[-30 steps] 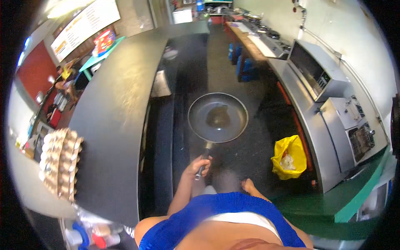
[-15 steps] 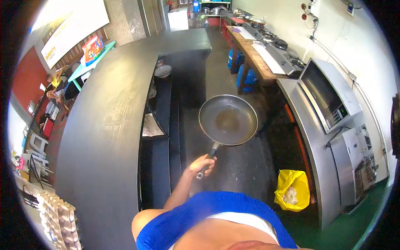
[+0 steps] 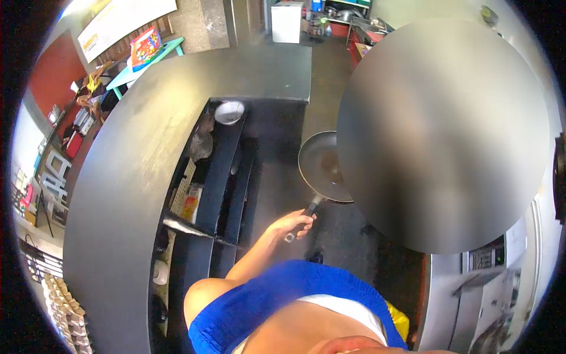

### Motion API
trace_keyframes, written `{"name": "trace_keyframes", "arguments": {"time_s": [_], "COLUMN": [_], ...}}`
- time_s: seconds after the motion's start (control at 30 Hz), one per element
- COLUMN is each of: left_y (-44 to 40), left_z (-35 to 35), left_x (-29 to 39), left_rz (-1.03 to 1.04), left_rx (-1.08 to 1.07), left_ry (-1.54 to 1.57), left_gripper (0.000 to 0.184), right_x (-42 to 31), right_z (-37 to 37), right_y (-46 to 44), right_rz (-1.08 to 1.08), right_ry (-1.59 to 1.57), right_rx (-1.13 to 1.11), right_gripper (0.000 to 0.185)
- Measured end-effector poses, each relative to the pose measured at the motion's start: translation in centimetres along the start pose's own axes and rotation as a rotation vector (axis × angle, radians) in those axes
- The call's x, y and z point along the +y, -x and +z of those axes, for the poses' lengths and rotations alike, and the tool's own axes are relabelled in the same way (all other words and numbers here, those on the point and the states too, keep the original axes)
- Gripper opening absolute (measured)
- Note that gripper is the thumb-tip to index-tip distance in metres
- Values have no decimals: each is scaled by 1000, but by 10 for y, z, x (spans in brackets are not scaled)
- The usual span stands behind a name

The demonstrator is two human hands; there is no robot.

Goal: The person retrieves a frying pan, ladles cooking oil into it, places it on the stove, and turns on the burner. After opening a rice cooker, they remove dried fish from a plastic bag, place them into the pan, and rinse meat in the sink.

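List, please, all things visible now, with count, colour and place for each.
frying pan: one, dark, centre, its right part hidden
counter: one, dark grey, left
shelf: one, dark, right of the counter
bowl: one, white, at the shelf's far end
table: one, turquoise, beyond the counter
patterned bag: one, multicoloured, on the table
sign: one, white, upper left
egg trays: several, beige, lower left
plastic bag: one, yellow, lower right
other person: one, partly yellow, far left
blurred area, right: cannot tell
top: one, blue, on wearer
left hand: one, bare, around the pan's handle
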State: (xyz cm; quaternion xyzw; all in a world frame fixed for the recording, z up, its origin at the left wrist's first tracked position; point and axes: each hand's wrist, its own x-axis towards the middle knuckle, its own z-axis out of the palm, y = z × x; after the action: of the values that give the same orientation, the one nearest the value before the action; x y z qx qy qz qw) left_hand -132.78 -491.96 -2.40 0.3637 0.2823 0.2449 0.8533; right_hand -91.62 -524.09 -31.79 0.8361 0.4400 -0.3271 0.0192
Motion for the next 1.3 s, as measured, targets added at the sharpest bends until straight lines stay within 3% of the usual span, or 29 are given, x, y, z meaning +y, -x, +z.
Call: {"name": "trace_keyframes", "arguments": {"time_s": [0.13,0.23,0.27,0.33,0.4,0.43,0.47,0.5,0.63,0.7,0.8,0.93,1.0,1.17,1.23,1.3], "left_y": [-80,-135,-154,-189,-228,-246,-262,-278,-339,-364,-395,-447,-474,-553,-584,-613], "left_z": [1,-9,-13,-20,-36,-44,-50,-54,-74,-81,-91,-109,-119,-121,-121,-133], "left_x": [57,93,103,126,145,156,168,177,224,243,267,294,299,349,366,384], "left_rz": [8,23,29,49,83,75,64,46,27,56,56,113,111,132,117,112], "left_rx": [55,95,109,90,74,76,131,183,176,159,239,293,241,298,295,230], "left_ry": [9,19,8,81,79,82,76,73,106,107,63,35,53,80,84,96], "left_gripper": [29,29,29,29,28,28,28,29,30,31,29,27,32,28,23,32], "right_x": [-10,-43,-61,-105,-186,-223,-265,-311,-407,-449,-473,-498,-505,-503,-492,-498], "right_z": [-94,-158,-174,-196,-235,-247,-260,-299,-332,-345,-379,-412,-431,-476,-479,-516], "right_y": [-91,-171,-205,-288,-342,-367,-383,-372,-423,-452,-498,-581,-615,-701,-737,-739], "right_rz": [-286,-555,-604,-675,-424,-605,-648,-694,-612,-544,-637,-657,-635,-540,-747,-640], "right_ry": [311,497,407,-58,-470,-527,-593,-402,-536,-781,-670,-519,-547,-548,-474,-430], "right_rx": [29,188,256,341,182,266,277,239,125,-105,-243,-159,-225,-272,-126,-198], "right_gripper": [27,27,28,38,31,31,30,28,28,27,26,25,25,27,29,29]}}
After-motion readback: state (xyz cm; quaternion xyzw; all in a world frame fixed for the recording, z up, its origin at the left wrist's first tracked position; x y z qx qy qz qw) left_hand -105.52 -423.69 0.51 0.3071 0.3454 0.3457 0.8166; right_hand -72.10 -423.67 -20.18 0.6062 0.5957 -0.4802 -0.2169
